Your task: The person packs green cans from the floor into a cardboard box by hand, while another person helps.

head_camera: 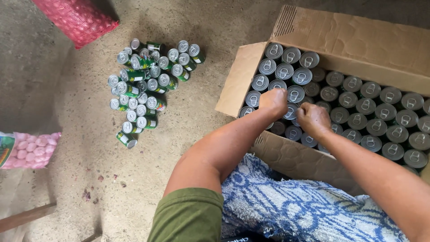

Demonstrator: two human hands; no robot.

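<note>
An open cardboard box [354, 38] on the concrete floor holds several rows of silver-topped cans [385, 112] standing upright. My left hand [274, 101] reaches into the box's near left part, fingers curled down onto a can top. Close beside it, my right hand [312, 118] is also curled over the cans there. Whether either hand has lifted a can is hidden by the fingers. On the floor to the left stands a cluster of several green cans [145, 85] with silver tops.
A red mesh sack [76, 18] lies at the top left. A pink mesh bag of pale round items [29, 150] sits at the left edge. A blue and white patterned cloth [291, 206] covers my lap. A wooden strip [27, 217] shows at bottom left.
</note>
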